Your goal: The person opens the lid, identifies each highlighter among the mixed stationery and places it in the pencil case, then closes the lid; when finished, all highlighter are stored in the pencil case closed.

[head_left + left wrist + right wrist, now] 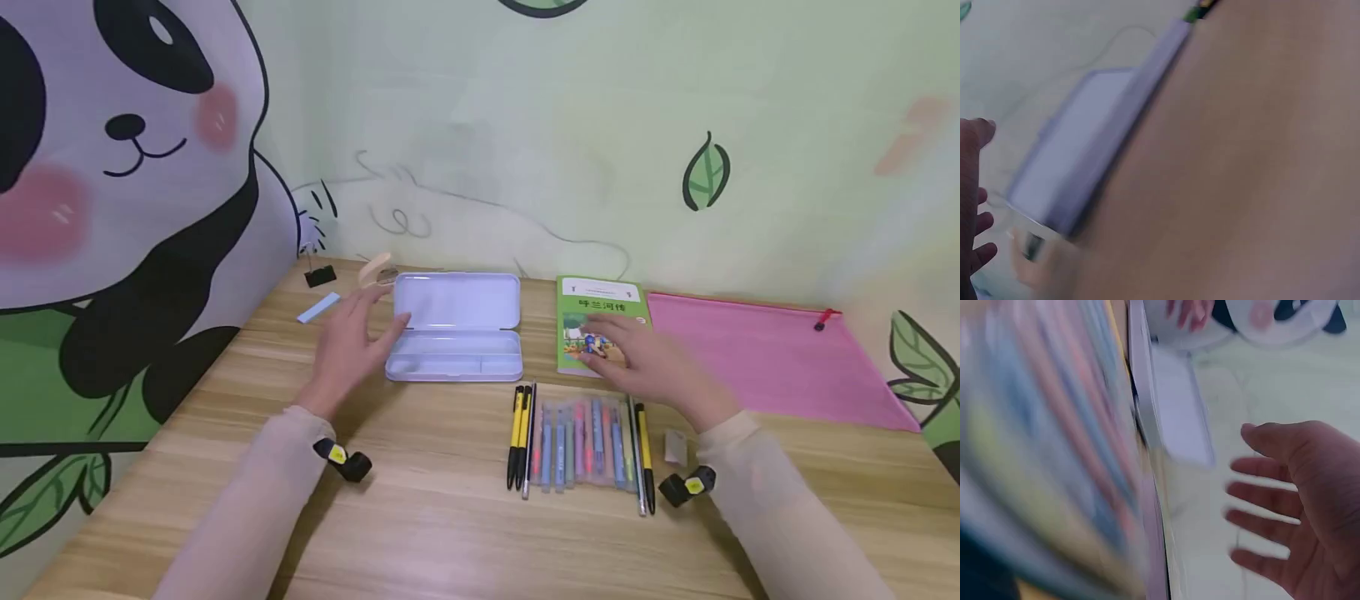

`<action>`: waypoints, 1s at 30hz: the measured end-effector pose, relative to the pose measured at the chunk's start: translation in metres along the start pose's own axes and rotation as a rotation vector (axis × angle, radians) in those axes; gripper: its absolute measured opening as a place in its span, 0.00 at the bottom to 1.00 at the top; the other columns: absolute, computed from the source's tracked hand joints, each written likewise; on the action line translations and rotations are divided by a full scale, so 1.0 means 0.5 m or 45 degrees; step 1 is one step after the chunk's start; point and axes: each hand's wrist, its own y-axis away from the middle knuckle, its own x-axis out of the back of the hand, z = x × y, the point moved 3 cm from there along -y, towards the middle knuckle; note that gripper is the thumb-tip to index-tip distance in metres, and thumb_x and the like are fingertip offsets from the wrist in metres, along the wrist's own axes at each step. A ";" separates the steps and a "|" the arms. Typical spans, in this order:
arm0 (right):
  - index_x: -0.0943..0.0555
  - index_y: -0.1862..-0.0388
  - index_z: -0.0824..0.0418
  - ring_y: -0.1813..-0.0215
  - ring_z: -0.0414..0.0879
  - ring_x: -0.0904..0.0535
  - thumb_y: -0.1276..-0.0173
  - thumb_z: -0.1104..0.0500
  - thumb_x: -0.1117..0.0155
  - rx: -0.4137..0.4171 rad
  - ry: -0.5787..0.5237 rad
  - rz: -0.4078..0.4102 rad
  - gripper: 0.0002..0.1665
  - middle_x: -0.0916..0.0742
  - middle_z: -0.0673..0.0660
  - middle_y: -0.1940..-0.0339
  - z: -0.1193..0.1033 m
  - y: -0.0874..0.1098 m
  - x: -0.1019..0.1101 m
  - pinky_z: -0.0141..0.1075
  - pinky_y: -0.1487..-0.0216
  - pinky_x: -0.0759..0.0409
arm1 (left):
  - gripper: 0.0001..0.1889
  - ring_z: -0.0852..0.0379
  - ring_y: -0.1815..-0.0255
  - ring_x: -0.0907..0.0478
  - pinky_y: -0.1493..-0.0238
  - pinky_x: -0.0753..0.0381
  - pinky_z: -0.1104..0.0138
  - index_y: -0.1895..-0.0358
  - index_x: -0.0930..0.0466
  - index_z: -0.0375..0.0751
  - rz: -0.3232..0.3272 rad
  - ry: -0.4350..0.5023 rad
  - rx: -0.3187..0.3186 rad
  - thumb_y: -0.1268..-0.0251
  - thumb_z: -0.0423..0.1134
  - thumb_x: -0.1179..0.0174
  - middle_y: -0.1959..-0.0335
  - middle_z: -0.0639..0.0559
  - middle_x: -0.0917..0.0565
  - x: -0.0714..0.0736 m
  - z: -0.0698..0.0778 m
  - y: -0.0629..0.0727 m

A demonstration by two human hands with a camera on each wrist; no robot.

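Note:
A pale lavender pencil case (453, 367) lies with its lid up in the middle of the table, its compartments bare. My left hand (347, 348) hovers at its left side, thumb near the hinge, fingers loosely spread. In the left wrist view the case (1094, 144) is blurred and the hand (969, 187) shows only at the edge. My right hand (654, 362) is over the lower part of a green book (600, 288), covering some of its cover. The right wrist view has this hand (1291, 506) with fingers apart and nothing in them.
A row of pens and markers (585, 442) lies in front of the book, with a small whitish block (676, 447) to its right. A pink zip pouch (772, 358) lies at right. Back left are a black binder clip (320, 276), a blue strip (318, 307) and a beige object (375, 268).

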 end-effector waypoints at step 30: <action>0.15 0.52 0.57 0.55 0.41 0.19 0.32 0.58 0.30 0.109 -0.308 -0.336 0.11 0.14 0.48 0.57 -0.058 -0.065 -0.089 0.38 0.52 0.17 | 0.60 0.38 0.24 0.42 0.25 0.44 0.43 0.21 0.47 0.39 -0.403 0.188 0.151 0.50 0.68 0.28 0.23 0.38 0.39 -0.072 -0.042 0.076</action>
